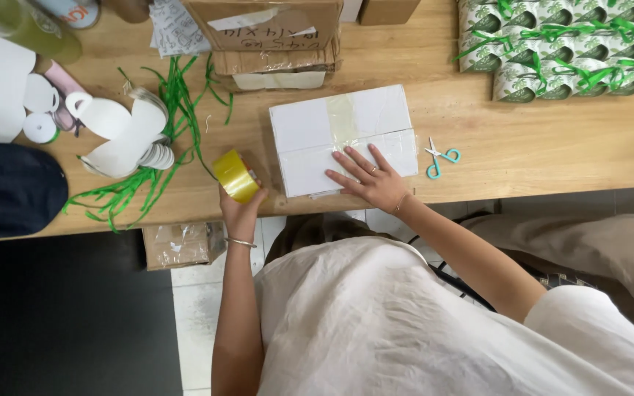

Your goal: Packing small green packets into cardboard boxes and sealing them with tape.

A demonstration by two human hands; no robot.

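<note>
Left hand (240, 209) closed around a yellow tape roll (235, 176), held at the near table (478, 154) edge. Right hand (372, 180) open, fingers spread, palm flat on white box (339, 121), just right of the roll. Small teal scissors (438, 158) beside box.

I count one white taped box (343, 138) under my right hand's fingers (354, 167), and one roll of yellow tape (235, 176) in my left fingers (247, 202). One pair of teal scissors (440, 157) lies just right of my right fingertips. Beyond my fingers, two brown cardboard boxes (269, 44) sit stacked. One loose bunch of green ribbon (152, 158) lies left of my left fingers.
</note>
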